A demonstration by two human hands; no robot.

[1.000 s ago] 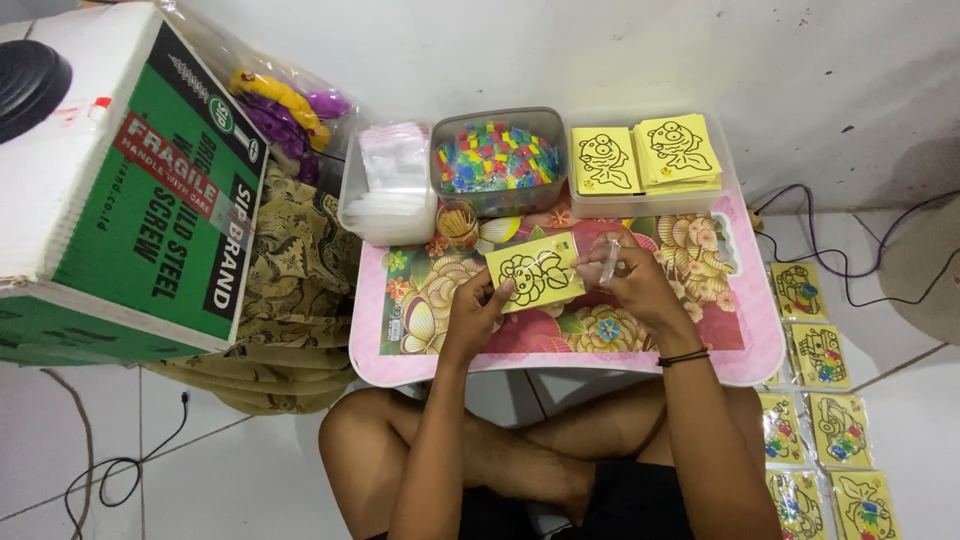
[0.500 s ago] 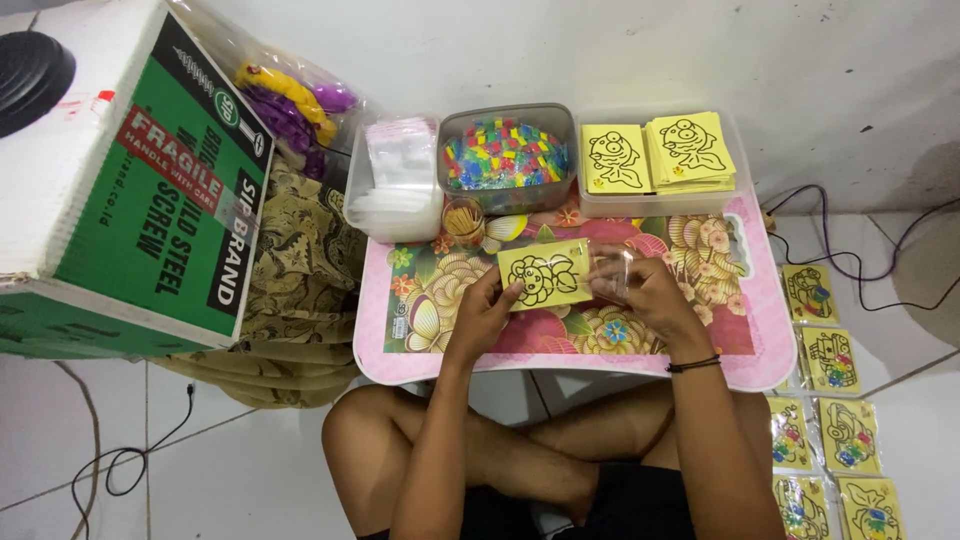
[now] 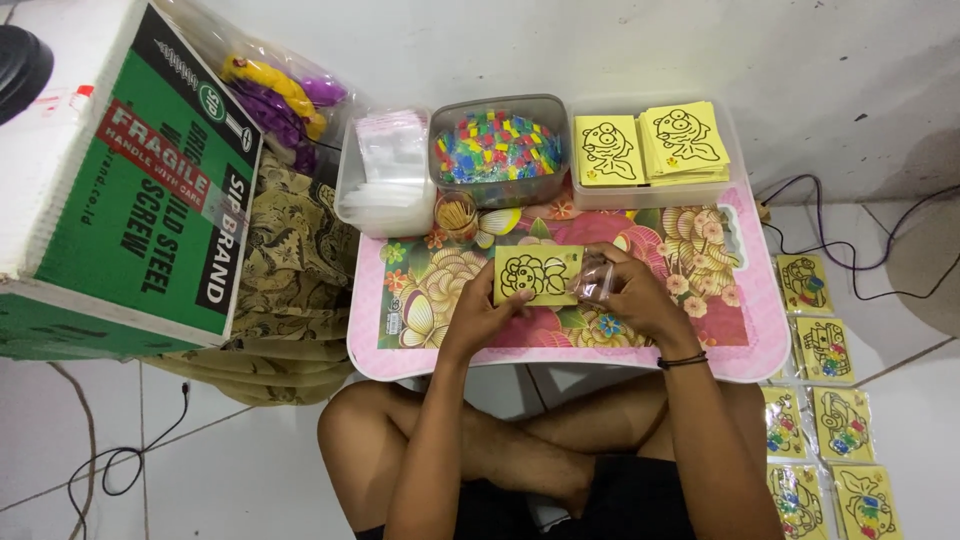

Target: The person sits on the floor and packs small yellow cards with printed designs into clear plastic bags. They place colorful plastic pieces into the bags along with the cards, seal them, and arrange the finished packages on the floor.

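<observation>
Green cardboard box [image 3: 130, 200] far left, patterned cloth [image 3: 290, 270] beside it. Pink floral table [image 3: 740, 330] at centre, over crossed legs. Left hand [image 3: 480, 315] pinches the left edge of a yellow drawing card [image 3: 538, 275], fingers closed on it. Card sits just above the tabletop, between both hands. Right hand [image 3: 635, 295] grips the card's right edge together with a clear plastic sleeve [image 3: 595, 283]. Tub of coloured pieces [image 3: 497, 148] behind. Packed cards [image 3: 825, 400] on floor, right.

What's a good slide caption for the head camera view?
Both hands, left hand and right hand, hold a yellow picture card over a floral table.
</observation>
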